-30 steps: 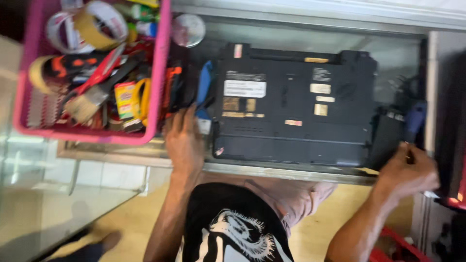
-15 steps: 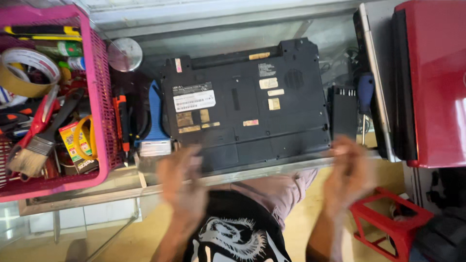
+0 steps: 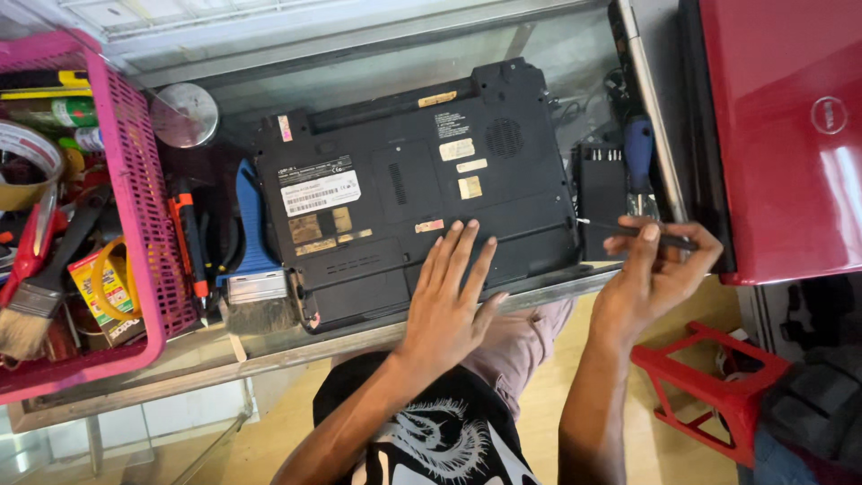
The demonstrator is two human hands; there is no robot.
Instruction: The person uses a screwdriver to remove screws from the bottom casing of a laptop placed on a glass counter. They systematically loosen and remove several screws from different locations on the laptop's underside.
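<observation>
The left hand (image 3: 449, 301) is lying flat, fingers spread, on the black laptop (image 3: 413, 189), which is lying underside up on the glass counter (image 3: 269, 346). The right hand (image 3: 651, 269) is pinching a thin screwdriver (image 3: 637, 230) just beside the laptop's right edge.

hands on an upturned black laptop at the table's near edge

the left hand (image 3: 453, 301) lies flat, fingers spread, on the laptop (image 3: 404, 180) underside; the right hand (image 3: 651, 269) pinches a thin screwdriver (image 3: 642, 231) just off its right side. a pink basket (image 3: 135, 216) of tools sits at the left edge, a red laptop (image 3: 781, 126) at the right.
</observation>
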